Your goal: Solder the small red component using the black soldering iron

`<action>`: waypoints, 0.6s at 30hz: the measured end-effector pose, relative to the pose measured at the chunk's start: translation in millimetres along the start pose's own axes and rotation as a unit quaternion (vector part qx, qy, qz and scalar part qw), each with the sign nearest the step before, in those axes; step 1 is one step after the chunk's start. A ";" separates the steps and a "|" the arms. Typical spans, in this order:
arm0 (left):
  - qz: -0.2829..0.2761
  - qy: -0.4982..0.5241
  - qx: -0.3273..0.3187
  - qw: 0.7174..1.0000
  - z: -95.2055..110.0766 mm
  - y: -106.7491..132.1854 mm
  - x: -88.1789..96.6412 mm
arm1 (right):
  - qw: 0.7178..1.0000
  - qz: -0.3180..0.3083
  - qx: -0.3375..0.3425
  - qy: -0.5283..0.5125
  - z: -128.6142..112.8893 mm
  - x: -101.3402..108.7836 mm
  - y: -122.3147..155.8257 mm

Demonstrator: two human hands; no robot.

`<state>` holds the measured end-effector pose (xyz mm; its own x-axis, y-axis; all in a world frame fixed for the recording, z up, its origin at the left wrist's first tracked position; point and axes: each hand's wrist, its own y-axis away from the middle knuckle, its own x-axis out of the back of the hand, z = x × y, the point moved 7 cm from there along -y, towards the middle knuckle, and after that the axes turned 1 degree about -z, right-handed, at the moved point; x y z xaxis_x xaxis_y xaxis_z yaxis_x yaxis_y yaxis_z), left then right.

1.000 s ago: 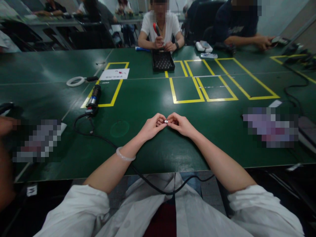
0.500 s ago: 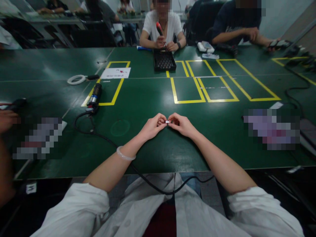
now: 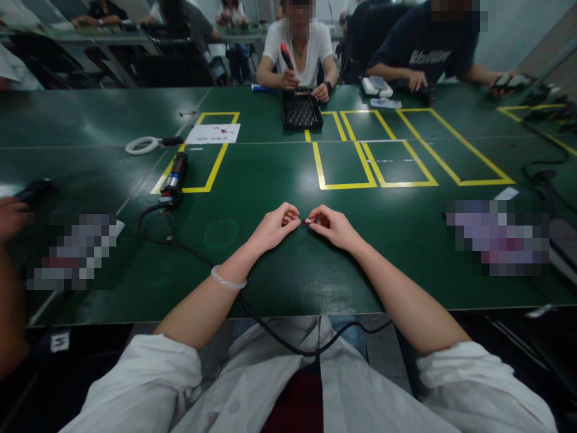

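Just above the tabletop, my right hand (image 3: 334, 227) pinches a tiny piece (image 3: 308, 221) with red, white and orange parts between thumb and fingers. It is too small to tell its kind. My left hand (image 3: 277, 227) faces it from the other side, fingers curled and closed, with the fingertips at the piece's dark left end. What those fingertips hold, if anything, is too small to make out. Both forearms reach over the front edge of the green table (image 3: 270, 288), and a pale bangle (image 3: 228, 278) is around my left wrist.
A black cylindrical device (image 3: 177, 171) with a cable (image 3: 193, 252) lies left. Pixelated flat items flank me. Ahead are a white card (image 3: 214, 133), yellow tape outlines (image 3: 347, 186) and a black tray (image 3: 301, 125). Behind the tray, a person holds a red-and-black tool (image 3: 285, 55).
My left fingertips have drawn slightly left, and the tiny piece now sits closer to my right hand, showing more red and orange. Across the table, the person's hands have moved apart.
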<state>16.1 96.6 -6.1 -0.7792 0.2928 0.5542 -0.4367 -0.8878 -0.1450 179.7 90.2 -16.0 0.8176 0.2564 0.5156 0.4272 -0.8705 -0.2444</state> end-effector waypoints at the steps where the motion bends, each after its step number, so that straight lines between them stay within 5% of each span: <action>1: 0.006 -0.011 0.000 1.000 -0.6 -0.5 5.0 | 1.000 -0.001 -0.002 -0.001 -0.4 -0.2 0.1; 5: 0.053 -0.047 0.010 0.997 -13.5 -3.0 39.6 | 1.000 -0.007 -0.011 -0.002 -1.7 0.0 0.6; 9: 0.138 -0.162 0.065 0.975 -46.9 0.1 103.4 | 1.000 -0.010 -0.013 -0.007 -2.2 0.0 0.7; 15: 0.246 -0.392 0.221 0.858 -99.4 36.5 221.3 | 1.000 -0.012 -0.010 -0.009 -3.2 -1.1 0.0; 18: 0.262 -0.441 0.306 0.802 -122.9 61.9 265.9 | 1.000 -0.011 -0.012 -0.009 -3.5 -0.5 0.1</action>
<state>-273.3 163.1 31.5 -0.0442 -0.3034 0.9518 0.3593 -0.8938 -0.2682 178.0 88.4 -13.4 0.8151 0.2823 0.5060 0.4356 -0.8744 -0.2139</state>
